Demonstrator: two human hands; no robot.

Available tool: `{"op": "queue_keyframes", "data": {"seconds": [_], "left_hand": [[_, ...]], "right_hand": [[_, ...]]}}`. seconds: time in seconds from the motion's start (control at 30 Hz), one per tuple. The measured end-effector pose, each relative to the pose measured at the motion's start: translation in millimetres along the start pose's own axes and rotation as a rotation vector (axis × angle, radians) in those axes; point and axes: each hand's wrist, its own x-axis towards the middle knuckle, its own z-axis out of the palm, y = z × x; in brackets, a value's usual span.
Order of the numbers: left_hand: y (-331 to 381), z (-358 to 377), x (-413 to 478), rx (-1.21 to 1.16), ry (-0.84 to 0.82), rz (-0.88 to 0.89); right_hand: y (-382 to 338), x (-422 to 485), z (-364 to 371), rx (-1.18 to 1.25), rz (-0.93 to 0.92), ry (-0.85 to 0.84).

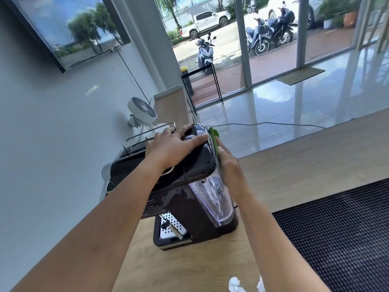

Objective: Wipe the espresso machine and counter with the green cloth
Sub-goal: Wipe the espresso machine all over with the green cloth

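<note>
Green cloth — under flat right fingers, left fingers atop machine

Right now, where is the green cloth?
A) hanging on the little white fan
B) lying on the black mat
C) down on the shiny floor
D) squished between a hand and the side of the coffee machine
D: the right hand presses the green cloth flat against the side of the espresso machine, while the left hand rests on its top.
</note>
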Motion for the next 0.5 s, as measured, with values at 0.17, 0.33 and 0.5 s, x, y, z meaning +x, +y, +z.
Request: {"op": "queue_keyframes", "data": {"seconds": [0.17, 0.33, 0.5], "left_hand": [[-1.2, -1.2, 0.6, -0.004, -0.013, 0.003], [-2.2, 0.2, 1.0, 0.01, -0.012, 0.006], [-1.1, 0.1, 0.6, 0.012, -0.009, -0.002]], "right_hand": [[52.8, -11.8, -20.6, -0.085, 0.259, 0.034], [46.2, -52.9, -16.9, -0.026, 0.294, 0.097], [-13.8, -5.9, 0.9, 0.061, 0.034, -0.017]]}}
